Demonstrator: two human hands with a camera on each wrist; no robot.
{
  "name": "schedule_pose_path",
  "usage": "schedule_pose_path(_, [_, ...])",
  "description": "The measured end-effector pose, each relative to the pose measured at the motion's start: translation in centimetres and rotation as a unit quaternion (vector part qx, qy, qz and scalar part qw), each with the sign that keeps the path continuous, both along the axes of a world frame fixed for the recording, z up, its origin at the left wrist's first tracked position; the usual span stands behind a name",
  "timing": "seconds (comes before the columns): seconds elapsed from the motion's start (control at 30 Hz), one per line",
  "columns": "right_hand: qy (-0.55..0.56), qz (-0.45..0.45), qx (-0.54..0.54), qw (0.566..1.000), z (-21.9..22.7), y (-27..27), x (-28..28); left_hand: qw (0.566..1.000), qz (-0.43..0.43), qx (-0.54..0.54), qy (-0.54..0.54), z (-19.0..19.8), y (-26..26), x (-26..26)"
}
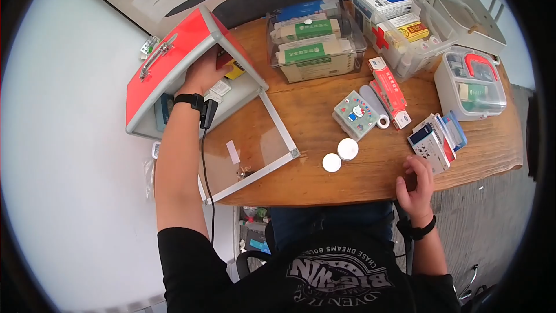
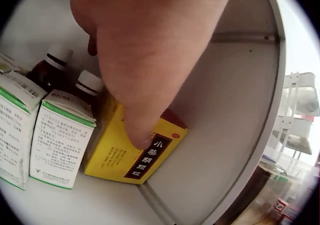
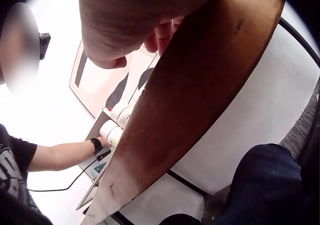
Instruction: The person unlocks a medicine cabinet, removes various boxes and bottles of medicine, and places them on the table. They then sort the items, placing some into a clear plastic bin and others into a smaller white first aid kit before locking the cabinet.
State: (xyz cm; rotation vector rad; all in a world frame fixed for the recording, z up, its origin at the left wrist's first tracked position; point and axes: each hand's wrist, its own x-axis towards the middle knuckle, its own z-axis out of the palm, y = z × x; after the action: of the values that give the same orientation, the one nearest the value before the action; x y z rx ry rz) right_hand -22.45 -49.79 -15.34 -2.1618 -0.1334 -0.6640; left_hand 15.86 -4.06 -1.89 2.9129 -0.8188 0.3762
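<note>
My left hand [image 1: 204, 74] reaches inside a red case [image 1: 180, 43] with silvery edges. In the left wrist view its thumb lies bent over the front of a yellow medicine box [image 2: 112, 155] with dark lettering panel; most other fingers are hidden behind the hand. Beside that box stand white-and-green medicine boxes [image 2: 62, 140] and brown bottles with white caps [image 2: 90, 81]. My right hand [image 1: 418, 188] hangs loosely curled at the table's front edge, holding nothing, just below a group of small medicine boxes [image 1: 431, 146].
The case's clear hinged door [image 1: 278, 120] lies down over the table [image 1: 313, 182]. Two white round lids [image 1: 347, 149] and a Hello Kitty box [image 1: 354, 116] are mid-table. Clear bins [image 1: 315, 52] of medicine stand behind, with a white first-aid box [image 1: 470, 84] at right.
</note>
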Motion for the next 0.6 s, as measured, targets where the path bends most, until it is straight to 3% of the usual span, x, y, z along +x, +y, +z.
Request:
schedule_pose_path(0.17, [0.007,-0.011,0.011,1.0,0.4,0.6,0.3,0.992,0.066,0.106,-0.01,-0.7,0.9,1.0])
schedule_pose_path(0.27, [0.006,-0.014,-0.009,1.0,0.8,0.6,0.0,0.981,0.107,0.159,0.016,-1.0,-1.4,0.7])
schedule_pose_path(0.33, [-0.01,-0.005,-0.024,1.0,0.8,0.3,0.0,0.963,0.179,0.19,-0.062,-1.9,-2.8,0.3])
schedule_pose_path(0.37, [-0.021,-0.007,-0.025,0.999,0.7,0.3,-0.2,0.954,0.212,0.212,-0.027,-1.8,-3.6,0.6])
schedule_pose_path(0.5, [-0.041,-0.029,-0.014,0.999,0.9,0.2,-0.4,0.94,0.271,0.207,-0.002,-1.6,-4.2,0.5])
schedule_pose_path(0.6, [-0.045,-0.038,-0.038,0.998,0.5,0.1,-0.7,0.95,0.261,0.173,0.018,-2.5,-3.0,1.2])
